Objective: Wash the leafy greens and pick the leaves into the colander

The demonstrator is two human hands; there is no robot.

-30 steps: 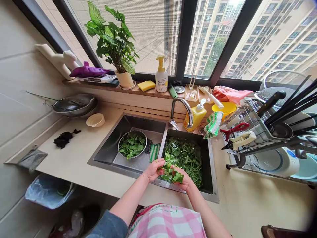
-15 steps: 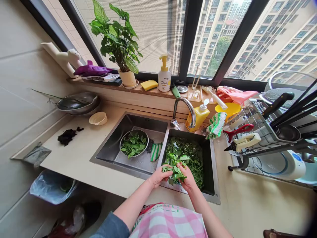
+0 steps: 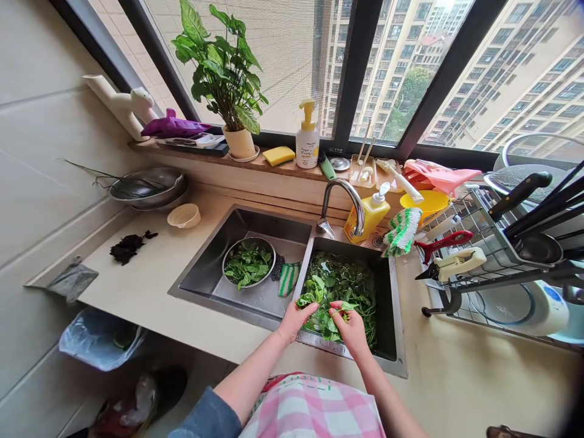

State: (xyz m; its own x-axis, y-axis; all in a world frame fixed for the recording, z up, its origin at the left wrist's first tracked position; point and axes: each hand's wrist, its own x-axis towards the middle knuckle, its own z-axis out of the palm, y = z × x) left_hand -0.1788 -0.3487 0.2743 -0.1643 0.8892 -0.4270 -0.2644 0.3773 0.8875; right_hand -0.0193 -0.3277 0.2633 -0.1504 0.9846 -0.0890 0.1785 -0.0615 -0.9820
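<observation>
Both hands are over the near side of the right sink basin (image 3: 387,316), which holds water and many leafy greens (image 3: 351,274). My left hand (image 3: 295,319) is closed around a small bunch of leafy greens (image 3: 314,291), its stems curling above the thumb. A short gap away, my right hand (image 3: 350,328) pinches a leafy sprig (image 3: 335,319) between thumb and fingers. In the left basin (image 3: 201,283) stands a round bowl (image 3: 274,267) filled with picked leaves (image 3: 249,263). Beside that bowl lies a green-and-white striped cloth (image 3: 289,278).
A curved tap (image 3: 343,188) rises behind the basins, near a yellow soap bottle (image 3: 366,216). To the right stands a wire dish rack (image 3: 483,267) with a knife and red-handled scissors. A pan (image 3: 146,188) and small cream bowl (image 3: 184,216) sit on the left counter.
My hands have moved apart from the shared clump of greens. Greens now show in each hand separately. The whole view has shifted slightly.
</observation>
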